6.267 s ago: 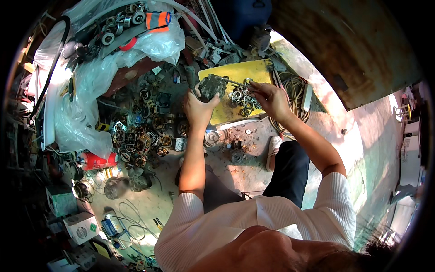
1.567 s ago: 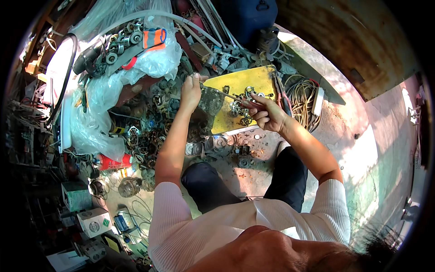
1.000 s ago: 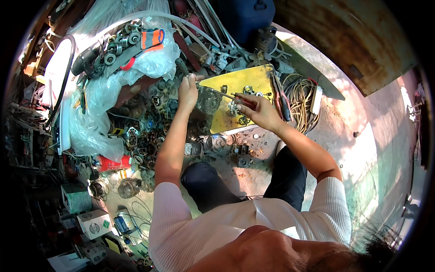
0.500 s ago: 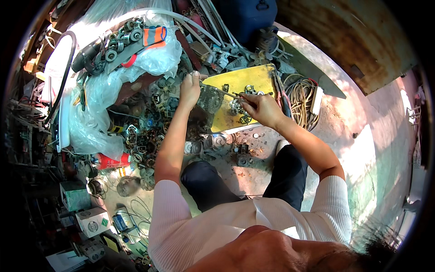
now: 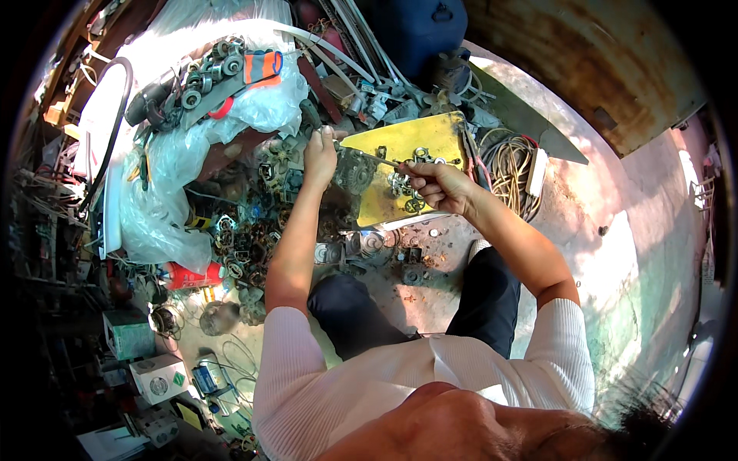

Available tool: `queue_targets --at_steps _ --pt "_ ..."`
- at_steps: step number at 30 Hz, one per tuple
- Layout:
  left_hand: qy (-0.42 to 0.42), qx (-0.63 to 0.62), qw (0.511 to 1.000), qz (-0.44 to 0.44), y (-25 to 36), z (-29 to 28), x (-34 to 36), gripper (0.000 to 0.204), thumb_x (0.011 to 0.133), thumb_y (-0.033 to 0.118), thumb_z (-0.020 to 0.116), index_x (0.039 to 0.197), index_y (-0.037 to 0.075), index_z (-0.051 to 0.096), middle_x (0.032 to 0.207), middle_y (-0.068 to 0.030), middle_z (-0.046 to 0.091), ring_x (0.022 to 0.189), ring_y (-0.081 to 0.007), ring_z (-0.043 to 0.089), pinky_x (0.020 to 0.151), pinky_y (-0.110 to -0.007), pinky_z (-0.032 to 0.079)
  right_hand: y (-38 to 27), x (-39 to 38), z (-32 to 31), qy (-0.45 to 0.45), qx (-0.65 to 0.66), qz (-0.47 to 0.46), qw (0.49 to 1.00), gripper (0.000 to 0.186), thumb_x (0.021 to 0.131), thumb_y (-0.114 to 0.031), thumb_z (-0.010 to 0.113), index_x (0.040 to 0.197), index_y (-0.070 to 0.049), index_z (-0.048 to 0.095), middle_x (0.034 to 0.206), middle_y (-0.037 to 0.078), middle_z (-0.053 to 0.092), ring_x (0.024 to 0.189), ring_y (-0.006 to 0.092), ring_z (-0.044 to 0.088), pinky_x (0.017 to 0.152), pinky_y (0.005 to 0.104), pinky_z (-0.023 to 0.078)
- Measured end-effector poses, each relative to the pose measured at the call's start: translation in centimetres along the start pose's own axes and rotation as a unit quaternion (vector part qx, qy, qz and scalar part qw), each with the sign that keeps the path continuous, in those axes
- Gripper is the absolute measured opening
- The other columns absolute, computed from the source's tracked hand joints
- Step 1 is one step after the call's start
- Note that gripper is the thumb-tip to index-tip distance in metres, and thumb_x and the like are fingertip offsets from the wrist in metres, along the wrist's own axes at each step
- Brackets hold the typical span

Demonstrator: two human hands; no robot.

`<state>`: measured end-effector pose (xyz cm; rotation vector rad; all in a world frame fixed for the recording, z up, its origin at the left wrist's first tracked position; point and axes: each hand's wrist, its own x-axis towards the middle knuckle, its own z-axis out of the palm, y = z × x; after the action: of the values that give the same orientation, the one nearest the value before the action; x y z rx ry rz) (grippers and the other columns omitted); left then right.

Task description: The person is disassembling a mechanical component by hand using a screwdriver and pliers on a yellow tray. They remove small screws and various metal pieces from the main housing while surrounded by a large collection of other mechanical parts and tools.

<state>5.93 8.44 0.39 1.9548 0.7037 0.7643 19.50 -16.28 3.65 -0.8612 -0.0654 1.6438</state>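
My left hand is closed on the upper left of a greasy, dark metal housing. My right hand grips a screwdriver, whose thin shaft slants up-left to that housing; the handle is mostly hidden by my fingers. Behind them lies a yellow board bearing small ring-shaped metal parts, with a pair of long-handled tools along its right edge.
Coiled cables lie right of the board. Dismantled metal parts spread to the left, beside crumpled plastic sheeting and a red cylinder. A rusty panel stands upper right, beside a blue container.
Since the oldest frame, my left hand and the housing have shifted, with the hand now higher on it. In the recent frames my right hand shifts slightly, its fingers changing position around the screwdriver.
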Motion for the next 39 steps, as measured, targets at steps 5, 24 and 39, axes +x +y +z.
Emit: queue_targets --at_steps 5,24,39 --pt "0.009 0.032 0.999 -0.009 0.8 0.4 -0.4 0.044 0.103 0.032 0.035 0.096 0.001 0.065 0.095 -0.0143 0.071 0.092 -0.0316 0.066 0.082 -0.04 0.047 2.1 0.8 -1.0 0.114 -0.538 -0.355 0.756 0.03 0.094 -0.019 0.058 0.121 -0.006 0.061 0.072 0.003 0.058 0.056 0.014 0.055 0.053 0.0302 0.046" --pt "0.0 0.039 0.999 -0.034 1.0 -0.2 -0.4 0.04 0.104 0.031 0.032 0.093 -0.001 0.053 0.097 -0.0161 0.07 0.091 -0.0242 0.064 0.087 -0.036 0.045 2.3 0.6 0.4 0.101 -0.403 -0.287 0.863 0.03 0.093 -0.012 0.057 0.122 -0.007 0.059 0.076 0.001 0.057 0.056 0.014 0.054 0.05 0.0313 0.046" --pt "-0.027 0.023 0.999 -0.039 0.9 -0.4 -0.3 0.043 0.105 0.034 0.03 0.098 -0.001 0.053 0.105 -0.0171 0.068 0.097 -0.0253 0.064 0.09 -0.037 0.045 -0.2 -0.1 0.1 0.02 -0.006 0.012 1.0 0.025 0.1 -0.022 0.048 0.114 -0.006 0.062 0.07 -0.005 0.051 0.045 0.0002 0.027 0.036 0.0166 0.02"
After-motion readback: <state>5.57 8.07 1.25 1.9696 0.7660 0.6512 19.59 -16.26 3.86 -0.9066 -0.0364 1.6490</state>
